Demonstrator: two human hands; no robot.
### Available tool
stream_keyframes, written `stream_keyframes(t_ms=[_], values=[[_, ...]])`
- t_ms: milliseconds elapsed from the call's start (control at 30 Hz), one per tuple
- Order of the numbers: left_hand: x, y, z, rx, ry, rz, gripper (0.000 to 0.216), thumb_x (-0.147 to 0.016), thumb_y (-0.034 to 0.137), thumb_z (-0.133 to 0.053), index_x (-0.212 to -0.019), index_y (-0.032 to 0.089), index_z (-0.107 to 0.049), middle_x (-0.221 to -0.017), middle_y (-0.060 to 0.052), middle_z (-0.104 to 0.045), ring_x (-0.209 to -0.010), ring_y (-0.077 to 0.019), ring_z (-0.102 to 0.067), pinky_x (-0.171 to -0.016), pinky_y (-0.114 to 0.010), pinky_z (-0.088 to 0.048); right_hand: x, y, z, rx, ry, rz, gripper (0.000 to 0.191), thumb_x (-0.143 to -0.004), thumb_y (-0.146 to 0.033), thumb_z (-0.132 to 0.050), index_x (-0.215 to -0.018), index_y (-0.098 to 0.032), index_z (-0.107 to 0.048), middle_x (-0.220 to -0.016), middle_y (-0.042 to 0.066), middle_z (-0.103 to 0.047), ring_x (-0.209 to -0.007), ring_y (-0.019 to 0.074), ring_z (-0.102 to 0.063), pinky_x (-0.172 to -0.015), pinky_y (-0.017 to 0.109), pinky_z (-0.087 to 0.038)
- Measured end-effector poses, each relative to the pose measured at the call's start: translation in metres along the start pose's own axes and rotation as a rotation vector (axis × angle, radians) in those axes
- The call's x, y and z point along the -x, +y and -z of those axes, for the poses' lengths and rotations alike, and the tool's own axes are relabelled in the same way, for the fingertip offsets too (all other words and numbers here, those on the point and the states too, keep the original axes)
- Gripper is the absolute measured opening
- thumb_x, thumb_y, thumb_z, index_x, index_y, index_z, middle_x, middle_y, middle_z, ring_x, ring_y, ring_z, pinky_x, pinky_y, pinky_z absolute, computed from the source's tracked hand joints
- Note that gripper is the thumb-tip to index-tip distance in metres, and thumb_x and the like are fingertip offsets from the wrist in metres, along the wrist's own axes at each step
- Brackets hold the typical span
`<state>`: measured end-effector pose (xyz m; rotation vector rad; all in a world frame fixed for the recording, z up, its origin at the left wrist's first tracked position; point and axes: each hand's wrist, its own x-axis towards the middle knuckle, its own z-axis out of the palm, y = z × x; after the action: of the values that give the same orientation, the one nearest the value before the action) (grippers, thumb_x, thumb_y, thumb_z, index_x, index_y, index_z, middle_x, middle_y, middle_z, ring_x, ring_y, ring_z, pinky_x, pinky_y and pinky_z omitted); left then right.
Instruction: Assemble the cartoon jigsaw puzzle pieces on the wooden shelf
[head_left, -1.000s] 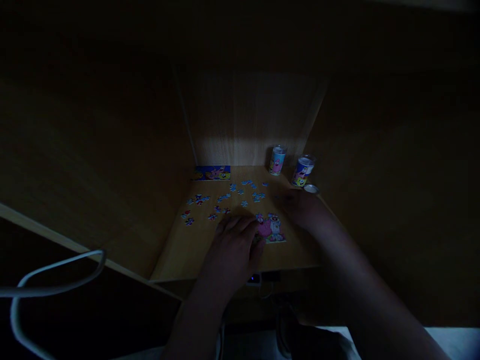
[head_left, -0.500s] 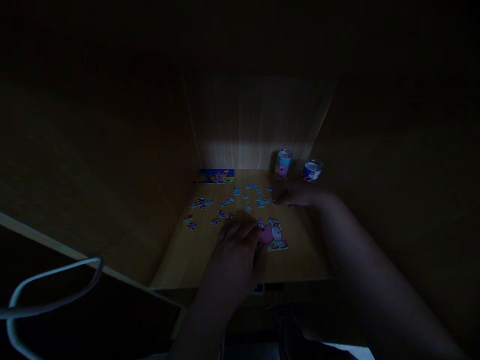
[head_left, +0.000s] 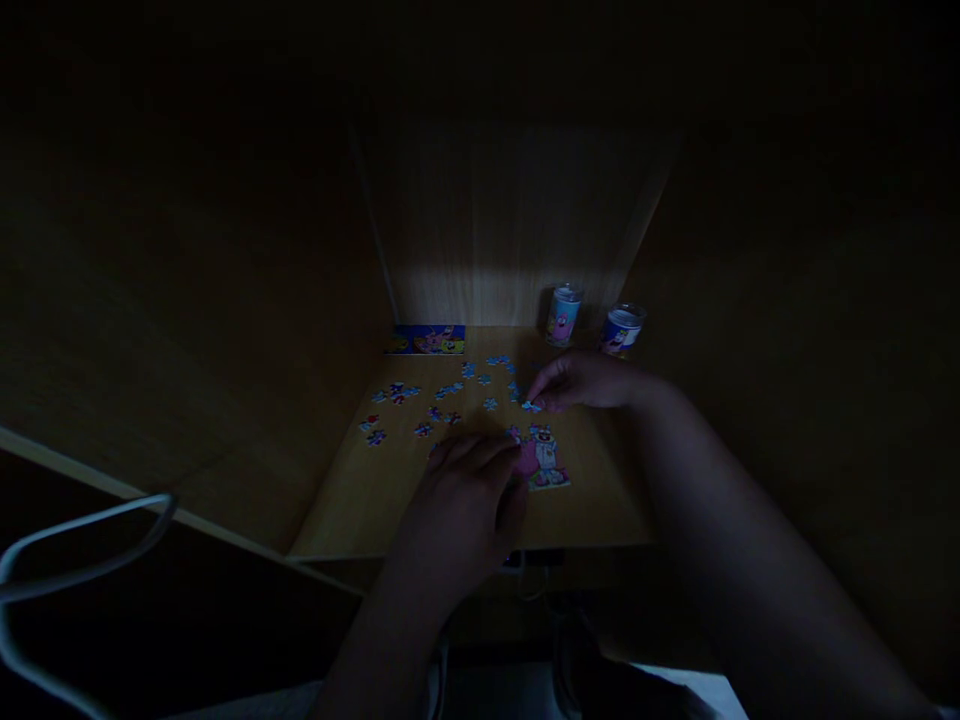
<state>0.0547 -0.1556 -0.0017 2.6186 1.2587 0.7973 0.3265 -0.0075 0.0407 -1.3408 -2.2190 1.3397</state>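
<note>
Over the wooden shelf board (head_left: 360, 510), my right hand (head_left: 574, 382) pinches a light blue puzzle piece (head_left: 531, 406) between thumb and fingertips, low at the surface. My left hand (head_left: 469, 495) lies palm down with its fingers stretched out, covering the left side of a joined puzzle section (head_left: 549, 460). That section shows a pink figure and a yellow-faced figure in white. Beyond the hands lie several loose pieces: a light blue piece (head_left: 490, 404) near the middle, a red and blue piece (head_left: 376, 437) at the left.
At the back right stand a clear cup with a pink figure (head_left: 562, 318) and a shorter clear cup with a blue label (head_left: 621, 330). A picture strip (head_left: 427, 340) lies at the back left. Wooden walls close in both sides. A white cable (head_left: 82, 540) loops at lower left.
My right hand has moved left and slightly nearer, and now pinches a light blue piece. My left hand has stayed by the joined section. The whole view has shifted a little.
</note>
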Motion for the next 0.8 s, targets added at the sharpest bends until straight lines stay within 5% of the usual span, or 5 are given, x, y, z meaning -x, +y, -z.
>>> stream_keyframes(t_ms=[800], values=[[-0.0009,-0.0010,-0.0001,0.023,0.022,-0.022,0.024,-0.105,0.021,-0.069,-0.128,0.023,-0.077,-0.136,-0.007,-0.082,-0.123,-0.0311,-0.076,-0.118,-0.061,-0.057,-0.0025,0.0040,-0.0043,0.088,-0.029,0.032,0.031,-0.092,-0.041,-0.080,-0.119,-0.026,-0.086,-0.100,0.001,-0.080,-0.081,0.0169,-0.065,-0.072,0.027,-0.052]])
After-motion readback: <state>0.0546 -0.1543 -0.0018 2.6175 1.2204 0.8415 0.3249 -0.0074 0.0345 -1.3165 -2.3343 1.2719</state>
